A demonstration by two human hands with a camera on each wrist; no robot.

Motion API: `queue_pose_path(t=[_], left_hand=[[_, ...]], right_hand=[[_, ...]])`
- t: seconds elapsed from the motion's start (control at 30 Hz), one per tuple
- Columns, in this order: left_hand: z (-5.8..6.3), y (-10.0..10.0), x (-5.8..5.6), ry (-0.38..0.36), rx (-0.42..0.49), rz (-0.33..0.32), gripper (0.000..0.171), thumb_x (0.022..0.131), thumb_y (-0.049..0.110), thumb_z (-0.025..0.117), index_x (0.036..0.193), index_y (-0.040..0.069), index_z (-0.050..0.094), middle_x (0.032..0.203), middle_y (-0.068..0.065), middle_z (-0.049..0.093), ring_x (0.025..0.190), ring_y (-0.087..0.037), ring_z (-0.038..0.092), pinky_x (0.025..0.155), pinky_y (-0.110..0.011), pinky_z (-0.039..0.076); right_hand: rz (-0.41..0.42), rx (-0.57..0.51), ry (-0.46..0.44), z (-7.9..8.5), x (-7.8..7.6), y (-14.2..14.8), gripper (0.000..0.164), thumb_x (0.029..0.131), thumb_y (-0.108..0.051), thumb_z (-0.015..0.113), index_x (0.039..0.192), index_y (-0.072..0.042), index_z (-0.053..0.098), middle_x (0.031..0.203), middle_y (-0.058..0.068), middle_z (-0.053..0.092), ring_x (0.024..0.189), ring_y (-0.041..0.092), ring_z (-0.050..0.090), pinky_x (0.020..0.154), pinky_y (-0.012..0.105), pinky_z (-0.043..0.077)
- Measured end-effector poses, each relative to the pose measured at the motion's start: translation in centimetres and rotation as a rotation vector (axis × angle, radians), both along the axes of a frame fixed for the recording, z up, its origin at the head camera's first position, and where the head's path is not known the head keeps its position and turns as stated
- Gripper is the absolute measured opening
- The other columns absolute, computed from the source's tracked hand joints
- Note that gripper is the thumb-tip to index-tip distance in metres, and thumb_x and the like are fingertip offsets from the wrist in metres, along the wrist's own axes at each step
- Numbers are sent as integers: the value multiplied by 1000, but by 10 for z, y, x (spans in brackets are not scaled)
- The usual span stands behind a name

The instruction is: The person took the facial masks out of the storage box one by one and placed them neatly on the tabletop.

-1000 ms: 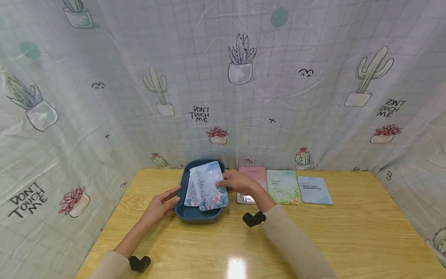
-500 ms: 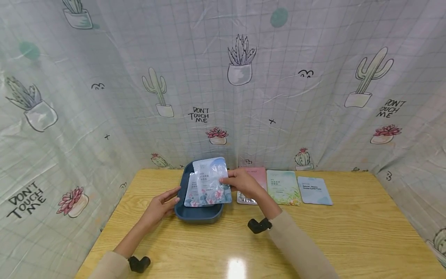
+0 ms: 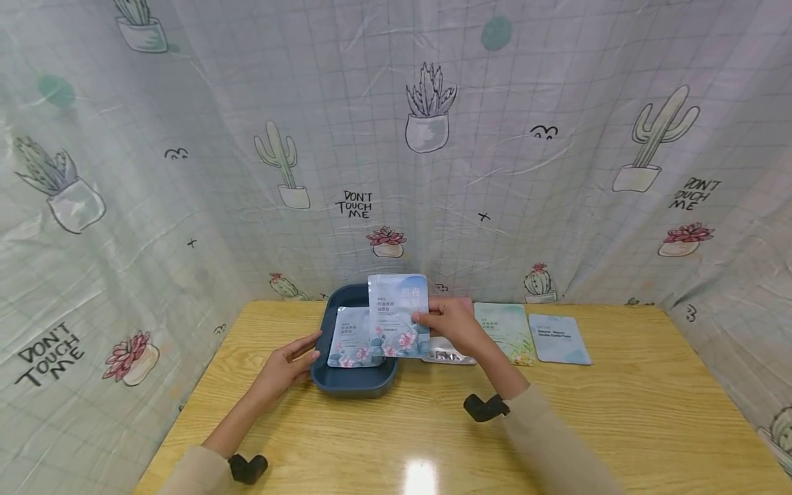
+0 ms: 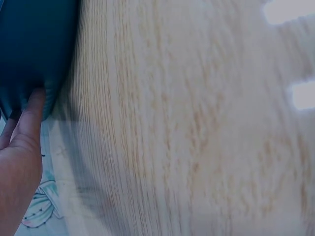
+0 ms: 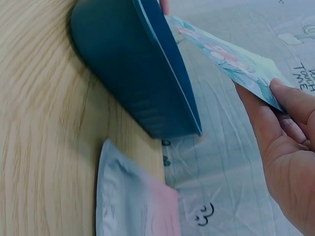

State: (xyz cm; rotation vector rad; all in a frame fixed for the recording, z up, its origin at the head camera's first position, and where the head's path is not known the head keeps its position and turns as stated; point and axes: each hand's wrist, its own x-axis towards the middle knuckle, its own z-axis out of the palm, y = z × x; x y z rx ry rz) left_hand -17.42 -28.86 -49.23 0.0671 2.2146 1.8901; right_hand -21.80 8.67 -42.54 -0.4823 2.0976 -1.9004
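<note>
My right hand (image 3: pixel 454 323) pinches a pale blue flat sachet (image 3: pixel 396 330) printed with pink flowers, thumb on its front. In the right wrist view this sachet (image 5: pixel 231 59) is held above the rim of a dark blue plastic bin (image 5: pixel 123 69). A matching flowered sachet (image 3: pixel 354 338) leans inside the bin (image 3: pixel 353 393), partly hidden behind the held one in the head view. On the bin's left side my left hand (image 3: pixel 286 364) rests with fingers extended against the wall, and the left wrist view shows the fingertips (image 4: pixel 35 98) touching it.
Right of the bin, a pink and silver sachet (image 3: pixel 450 352) lies partly covered by my right hand. Beyond it lie a green sachet (image 3: pixel 502 330) and a small light blue one (image 3: pixel 559 340). A cactus-print curtain (image 3: pixel 482 165) hangs behind the wooden table (image 3: pixel 557 426).
My right hand has lifted the flowered sachet and moved it rightward, turning it more upright and uncovering more of the sachet in the bin. The left hand stays at the bin.
</note>
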Motion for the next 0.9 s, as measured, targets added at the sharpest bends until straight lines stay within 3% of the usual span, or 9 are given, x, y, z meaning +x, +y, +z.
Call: queue_pose_path(t=[0.33,0.43,0.53,0.6,0.63,0.77,0.9], left_hand=[[0,0,1,0,3,-6,62,101,24,66,157,14,42,161,-17,35,137,-33,48,94,-31,56],[-1,0,-1,-4,6,-3,61,100,25,67,156,15,44,161,-14,37,137,-32,49,95,-32,56],[-2,1,-3,-11,19,7,60,100,24,68,155,17,45,160,-12,38,135,-29,51,94,-32,56],[-2,0,-3,-13,26,7,60,100,23,67,155,16,45,160,-12,38,134,-28,52,94,-31,57],[-2,0,-4,-15,32,7,60,100,23,67,156,16,45,160,-12,38,133,-28,53,94,-31,57],[-2,-1,-2,-12,44,-2,60,100,22,66,156,15,44,160,-13,38,133,-27,53,93,-30,57],[-1,-2,0,1,53,-20,60,102,21,65,157,14,42,161,-14,37,135,-30,51,94,-30,56]], right_hand=[[-39,60,30,0,8,32,24,99,-12,67,118,3,72,112,15,71,92,19,72,79,34,62],[-80,113,29,-1,11,43,20,99,-16,69,104,3,74,95,7,68,81,11,66,73,29,61],[-102,154,22,-4,14,54,21,99,-18,69,101,3,74,86,4,69,76,10,63,73,31,60],[-102,182,20,-7,16,60,24,99,-20,68,102,3,73,84,4,71,76,10,63,74,31,60],[-97,183,17,-8,17,62,24,100,-19,67,109,2,74,92,5,74,82,11,67,78,33,61],[-87,222,12,-14,24,72,26,101,-22,66,99,3,72,77,0,63,67,7,53,64,25,52],[-83,263,-4,-22,33,84,29,100,-25,67,89,2,68,64,-3,50,60,11,38,57,27,41]])
